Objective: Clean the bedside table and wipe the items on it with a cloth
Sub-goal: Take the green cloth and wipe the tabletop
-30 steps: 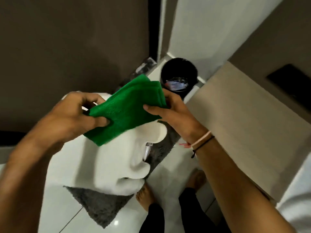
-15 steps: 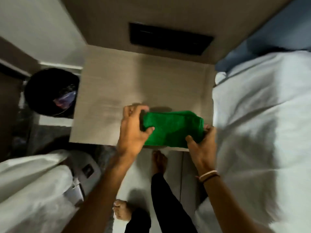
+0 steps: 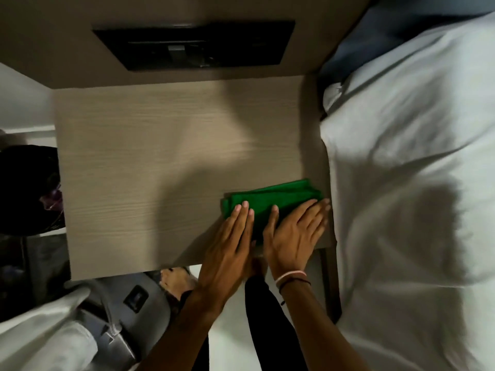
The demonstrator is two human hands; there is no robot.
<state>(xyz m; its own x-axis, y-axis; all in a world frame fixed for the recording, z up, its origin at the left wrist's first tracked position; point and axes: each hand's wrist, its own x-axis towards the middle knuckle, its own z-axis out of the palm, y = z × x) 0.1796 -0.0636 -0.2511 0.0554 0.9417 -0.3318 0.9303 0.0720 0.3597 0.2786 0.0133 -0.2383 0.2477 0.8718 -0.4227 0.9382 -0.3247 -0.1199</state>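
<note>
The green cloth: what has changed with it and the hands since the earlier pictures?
The green cloth, pinched in the air a second ago, now lies folded on the bedside table by the bed. Left hand and right hand have let go and press flat on it. It remains folded.
</note>
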